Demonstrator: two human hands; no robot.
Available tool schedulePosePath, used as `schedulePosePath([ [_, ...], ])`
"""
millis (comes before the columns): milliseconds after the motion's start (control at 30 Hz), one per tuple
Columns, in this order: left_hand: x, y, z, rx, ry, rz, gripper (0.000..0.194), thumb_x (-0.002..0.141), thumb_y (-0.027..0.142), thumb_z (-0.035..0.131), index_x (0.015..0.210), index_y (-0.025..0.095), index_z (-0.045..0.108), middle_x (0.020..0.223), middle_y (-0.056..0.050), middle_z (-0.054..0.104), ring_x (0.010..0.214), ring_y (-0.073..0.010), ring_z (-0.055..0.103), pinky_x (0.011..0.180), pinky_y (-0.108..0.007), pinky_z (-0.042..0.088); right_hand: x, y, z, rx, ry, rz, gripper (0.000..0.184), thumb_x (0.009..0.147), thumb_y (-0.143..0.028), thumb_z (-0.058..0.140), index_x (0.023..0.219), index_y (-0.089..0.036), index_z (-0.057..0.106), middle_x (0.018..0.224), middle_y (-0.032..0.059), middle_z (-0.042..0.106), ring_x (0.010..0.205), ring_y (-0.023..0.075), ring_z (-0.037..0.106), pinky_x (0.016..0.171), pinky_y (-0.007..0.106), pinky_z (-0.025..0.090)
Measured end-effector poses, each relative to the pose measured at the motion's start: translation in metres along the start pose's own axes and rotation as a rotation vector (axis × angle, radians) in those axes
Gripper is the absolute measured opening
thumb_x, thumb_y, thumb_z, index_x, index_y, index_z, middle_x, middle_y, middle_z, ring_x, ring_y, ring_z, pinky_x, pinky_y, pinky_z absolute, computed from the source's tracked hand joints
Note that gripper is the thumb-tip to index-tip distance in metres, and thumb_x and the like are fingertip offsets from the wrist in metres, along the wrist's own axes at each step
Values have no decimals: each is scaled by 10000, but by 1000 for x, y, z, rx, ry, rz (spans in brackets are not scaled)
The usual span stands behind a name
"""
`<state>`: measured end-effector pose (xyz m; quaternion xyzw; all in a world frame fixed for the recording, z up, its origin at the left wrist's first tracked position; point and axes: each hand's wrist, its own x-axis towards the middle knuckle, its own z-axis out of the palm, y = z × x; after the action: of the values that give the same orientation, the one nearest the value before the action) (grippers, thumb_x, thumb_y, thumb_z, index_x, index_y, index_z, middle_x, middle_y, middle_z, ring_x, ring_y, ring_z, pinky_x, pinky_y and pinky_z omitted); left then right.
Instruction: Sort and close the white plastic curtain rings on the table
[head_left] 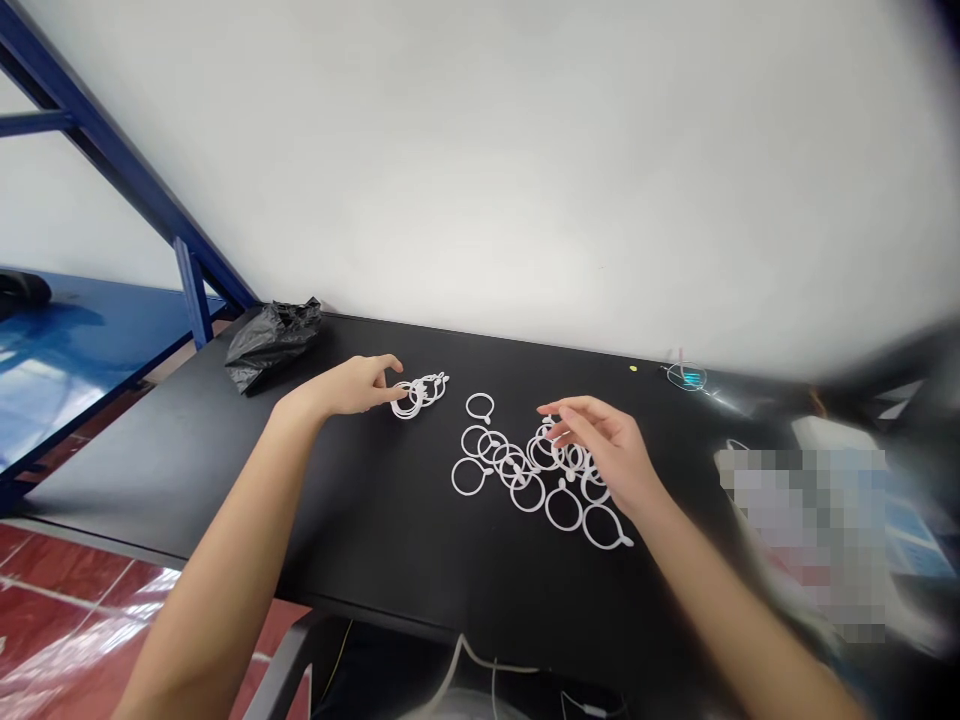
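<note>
My left hand (358, 385) hovers at a small cluster of white plastic rings (406, 404), each with a little tab. Its index finger and thumb are apart, with the thumb tip over the rings; whether it touches them is unclear. To the right, my right hand (606, 440) reaches over a larger, loosely spread pile of similar white rings (527, 492). Its fingers are slightly bent and apart, the fingertips close above or on the upper rings. The palm hides part of that pile. One single ring (480, 406) lies between the two groups.
The rings lie on a black table (375, 520) against a white wall. A crumpled black plastic bag (274, 340) sits at the far left. Glasses (686, 376) lie at the back right, with a blurred-out bag (806, 545) nearer. A chair armrest (289, 655) and cables are below the front edge.
</note>
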<state>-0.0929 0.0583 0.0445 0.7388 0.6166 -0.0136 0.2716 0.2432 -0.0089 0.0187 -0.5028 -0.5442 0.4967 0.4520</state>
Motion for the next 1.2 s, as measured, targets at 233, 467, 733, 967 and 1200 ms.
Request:
schedulePosePath([
  [233,-29,53,34,-139,178,391,379,908,402,514,1239,223,548,1027,-38,649,725,-150,615,684,-268,485,4,2,-21,-215,-37,-87,214,819,-388,715,916,-198,702,889,62,726,734,166,656,671,303,558],
  [467,-16,68,65,52,6,594,595,755,130,633,1325,234,498,1412,-119,436,1262,-298,483,989,-392,456,-12,4,1,-640,-411,-366,198,835,-161,654,1024,-222,666,1025,49,694,794,172,630,661,308,547],
  [733,-4,86,72,182,36,519,386,688,54,554,1055,163,510,1062,-87,571,994,-254,529,788,-335,461,-12,7,30,-1078,-551,-571,278,839,29,502,999,-156,632,984,95,663,880,230,542,790,387,510],
  [967,4,90,74,116,48,506,301,713,82,519,991,185,464,788,-20,559,780,-217,540,651,-297,401,1,5,24,-1057,-484,-461,195,778,-1,573,847,-183,564,786,40,620,803,217,516,755,354,460],
  [1200,4,79,73,-350,194,525,229,850,173,528,1073,219,497,857,10,622,747,-148,580,654,-256,437,2,9,8,-544,-200,-271,223,736,-87,617,910,-228,603,850,-9,659,824,179,620,800,322,476],
])
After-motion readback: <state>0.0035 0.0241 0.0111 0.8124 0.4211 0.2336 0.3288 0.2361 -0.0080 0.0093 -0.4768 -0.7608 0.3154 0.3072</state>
